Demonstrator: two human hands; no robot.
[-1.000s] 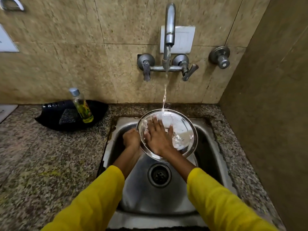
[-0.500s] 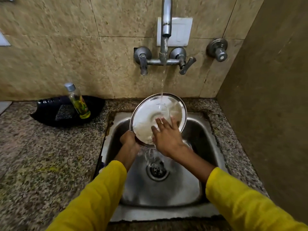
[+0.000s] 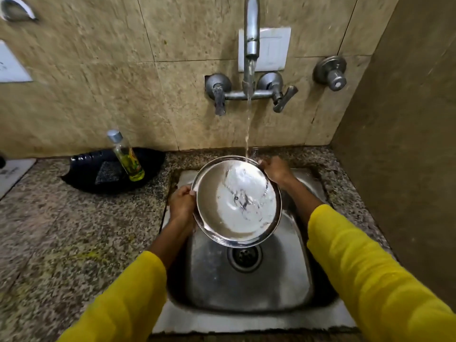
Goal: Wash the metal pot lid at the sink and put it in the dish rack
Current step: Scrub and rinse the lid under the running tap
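The round metal pot lid (image 3: 237,201) is held tilted over the steel sink (image 3: 246,280), its shiny face toward me and covered by a sheet of running water. My left hand (image 3: 181,202) grips its left rim. My right hand (image 3: 276,169) holds the far right rim. Water streams from the wall tap (image 3: 251,45) onto the lid's upper edge. The drain (image 3: 244,256) shows just below the lid. No dish rack is in view.
A black tray (image 3: 84,174) on the granite counter (image 3: 61,243) at left holds a scrub pad (image 3: 108,172) and a clear bottle of yellow-green liquid (image 3: 127,156). A tiled wall stands behind, a brown side wall at right (image 3: 407,144). A second valve (image 3: 330,72) sticks out right of the tap.
My right hand has left the lid's face and taken hold of its far right rim. The lid is now turned more toward me, under the stream.
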